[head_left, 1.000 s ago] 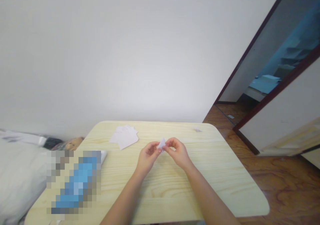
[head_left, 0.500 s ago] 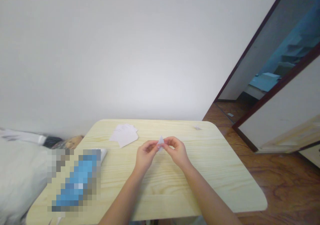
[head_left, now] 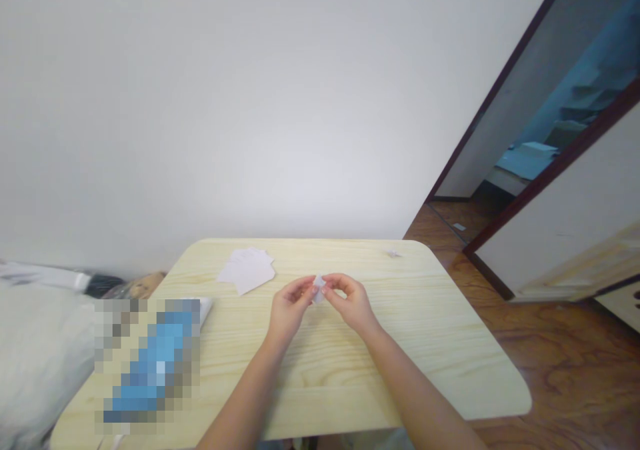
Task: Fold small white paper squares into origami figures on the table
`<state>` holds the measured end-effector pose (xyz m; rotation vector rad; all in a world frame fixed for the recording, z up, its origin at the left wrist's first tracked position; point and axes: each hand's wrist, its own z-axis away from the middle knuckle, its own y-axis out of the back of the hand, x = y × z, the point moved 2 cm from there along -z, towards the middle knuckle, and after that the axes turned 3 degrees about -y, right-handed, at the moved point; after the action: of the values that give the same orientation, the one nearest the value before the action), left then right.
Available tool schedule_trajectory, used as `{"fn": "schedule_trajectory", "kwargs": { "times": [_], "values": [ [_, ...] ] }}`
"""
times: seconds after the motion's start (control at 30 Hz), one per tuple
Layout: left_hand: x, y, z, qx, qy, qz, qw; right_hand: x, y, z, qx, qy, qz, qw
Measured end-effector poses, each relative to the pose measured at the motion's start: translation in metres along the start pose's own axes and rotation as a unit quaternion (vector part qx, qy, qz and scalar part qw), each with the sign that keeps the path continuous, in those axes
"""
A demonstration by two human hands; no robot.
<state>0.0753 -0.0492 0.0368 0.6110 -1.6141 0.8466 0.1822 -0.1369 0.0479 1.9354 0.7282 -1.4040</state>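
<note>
A small folded piece of white paper [head_left: 319,289] is pinched between both hands above the middle of the table. My left hand [head_left: 291,305] grips its left side between thumb and fingers. On the right side, the thumb and fingers of my right hand [head_left: 351,303] close on it the same way. The fingertips cover part of the folds. Several white paper sheets [head_left: 253,273] lie in an overlapping pile on the table, beyond and left of my left hand. Near the far right corner rests a small white folded piece [head_left: 393,253], too small to make out its shape.
The light wooden table [head_left: 430,370] has rounded corners and stands against a white wall [head_left: 310,103]. A blurred-out blue object [head_left: 155,363] lies at the table's left. White bedding [head_left: 40,363] is beyond that edge; a doorway and wooden floor [head_left: 555,350] are on the right.
Between my fingers the folded paper has shifted: its top point stands lower and looks blunter. Both hands stay pinched on it, nearly in place. The view has turned very slightly.
</note>
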Motion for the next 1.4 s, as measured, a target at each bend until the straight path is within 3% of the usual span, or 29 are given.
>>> {"fn": "schedule_trajectory", "kwargs": {
  "times": [0.23, 0.43, 0.67, 0.8, 0.9, 1.17, 1.4],
  "values": [
    [0.001, 0.000, 0.001, -0.002, -0.034, -0.032, 0.999, -0.009, 0.003, 0.000, 0.007, 0.062, 0.038, 0.997],
    [-0.002, 0.000, 0.001, -0.007, -0.040, -0.047, 0.998, -0.011, 0.002, 0.000, 0.013, 0.064, 0.048, 0.997],
    [-0.011, -0.001, 0.001, -0.009, -0.060, -0.051, 0.997, -0.012, 0.002, -0.001, 0.027, 0.044, 0.030, 0.998],
    [-0.009, -0.006, 0.002, -0.073, -0.036, -0.013, 0.997, -0.003, 0.006, -0.004, 0.035, -0.009, -0.015, 0.999],
    [-0.009, -0.008, 0.002, -0.111, -0.003, -0.046, 0.993, 0.005, 0.008, -0.007, 0.037, -0.044, -0.064, 0.996],
    [-0.009, -0.009, 0.004, -0.066, 0.027, -0.064, 0.995, 0.008, 0.004, -0.006, 0.034, -0.110, -0.189, 0.975],
    [-0.012, -0.004, 0.001, -0.073, -0.003, -0.112, 0.991, 0.013, 0.008, -0.010, 0.036, -0.100, -0.169, 0.980]
  ]
}}
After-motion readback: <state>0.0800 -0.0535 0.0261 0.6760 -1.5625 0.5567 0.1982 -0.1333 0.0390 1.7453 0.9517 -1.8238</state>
